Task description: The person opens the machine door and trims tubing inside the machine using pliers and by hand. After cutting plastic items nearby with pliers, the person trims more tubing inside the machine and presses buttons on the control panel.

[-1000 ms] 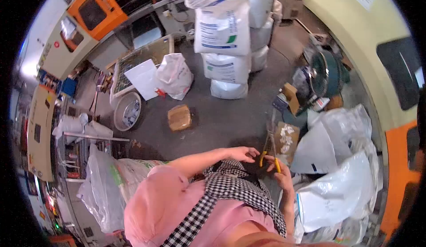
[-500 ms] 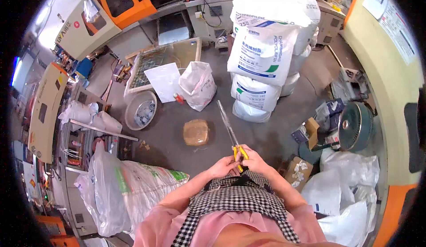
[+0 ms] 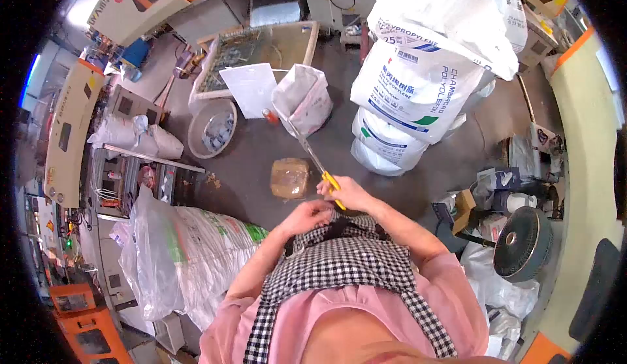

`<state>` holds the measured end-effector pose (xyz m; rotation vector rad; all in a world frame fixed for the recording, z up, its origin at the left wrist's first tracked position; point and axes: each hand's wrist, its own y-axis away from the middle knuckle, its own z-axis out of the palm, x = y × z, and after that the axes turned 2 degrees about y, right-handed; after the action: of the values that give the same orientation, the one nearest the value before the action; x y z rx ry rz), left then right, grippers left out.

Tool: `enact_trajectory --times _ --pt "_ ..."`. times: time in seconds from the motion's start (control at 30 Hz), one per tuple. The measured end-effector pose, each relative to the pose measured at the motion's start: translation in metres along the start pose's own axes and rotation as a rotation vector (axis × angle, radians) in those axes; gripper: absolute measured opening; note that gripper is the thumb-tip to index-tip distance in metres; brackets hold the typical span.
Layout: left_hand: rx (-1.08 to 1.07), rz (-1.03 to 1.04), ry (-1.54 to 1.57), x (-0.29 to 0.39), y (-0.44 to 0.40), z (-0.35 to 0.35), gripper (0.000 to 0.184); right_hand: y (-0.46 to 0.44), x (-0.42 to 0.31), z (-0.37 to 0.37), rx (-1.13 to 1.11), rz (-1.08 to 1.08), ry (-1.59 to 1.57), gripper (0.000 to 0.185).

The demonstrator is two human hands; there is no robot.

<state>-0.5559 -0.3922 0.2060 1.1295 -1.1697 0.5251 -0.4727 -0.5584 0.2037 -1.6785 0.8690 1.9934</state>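
Head camera view: my right hand grips the yellow-handled tool by its handles, just ahead of my checked apron. The tool's long metal end slants forward and to the left of that hand, and its tip shows against the edge of the white bag; whether the two touch I cannot tell. My left hand is beside the right one and a little lower, its fingers curled narrow by the apron's upper edge; I cannot tell whether they hold anything.

Just ahead of my left hand, the taped brown package sits on the floor. Farther ahead and to the left, the round basin holds grey-blue pieces, next to the framed tray with the white sheet tilted against its near side. The small red object is between sheet and bag.

Ahead and to the right of my hands, the printed sacks stand in a stack. Well off to the right are the open carton and the round fan. To the left of my left hand, the big plastic sacks bulge beside the metal rack.
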Motion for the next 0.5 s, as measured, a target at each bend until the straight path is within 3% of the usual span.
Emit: enact_trajectory --times 0.1,0.2,0.3,0.33,0.37,0.43,0.5 --pt "0.082 -0.038 -0.119 -0.005 -0.030 -0.038 0.020 -0.033 -0.007 -0.024 0.036 0.124 -0.190 0.008" --pt "0.222 -0.073 -0.133 -0.012 -0.074 -0.083 0.020 -0.076 0.006 -0.053 0.108 0.130 -0.154 0.015" --pt "0.214 -0.114 -0.170 -0.011 -0.128 -0.133 0.021 -0.128 -0.002 -0.085 0.198 0.152 -0.100 0.017" --pt "0.179 -0.029 -0.196 -0.030 -0.152 -0.154 0.021 -0.148 -0.001 -0.097 0.224 0.167 -0.076 0.018" --pt "0.182 -0.088 -0.261 -0.013 -0.169 -0.171 0.023 -0.173 -0.004 -0.110 0.255 0.168 -0.048 0.018" --pt "0.187 0.080 -0.517 -0.006 -0.207 -0.212 0.023 -0.226 -0.005 -0.137 0.315 0.168 -0.100 0.018" --pt "0.161 0.079 -0.514 0.016 -0.231 -0.250 0.023 -0.276 -0.026 -0.155 0.432 0.194 -0.196 0.017"
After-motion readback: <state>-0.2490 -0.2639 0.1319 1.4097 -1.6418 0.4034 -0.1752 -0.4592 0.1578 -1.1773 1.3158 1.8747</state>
